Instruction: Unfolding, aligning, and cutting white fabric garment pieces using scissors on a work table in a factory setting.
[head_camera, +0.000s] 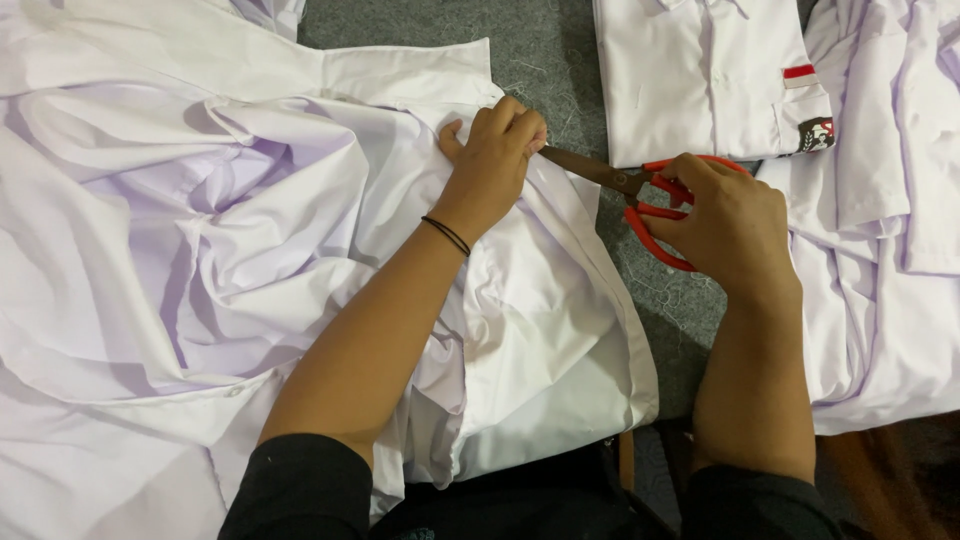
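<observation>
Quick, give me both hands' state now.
Left hand: closed, pinching the crumpled white cotton shirt.
Right hand: closed on the red-handled metal scissors.

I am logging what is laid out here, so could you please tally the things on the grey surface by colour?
White: 3 – crumpled shirt under the left hand, folded shirt, garment pile at the right edge.
Red-handled: 1 – scissors in the right hand.
Black: 1 – wristband.
Total: 5
</observation>
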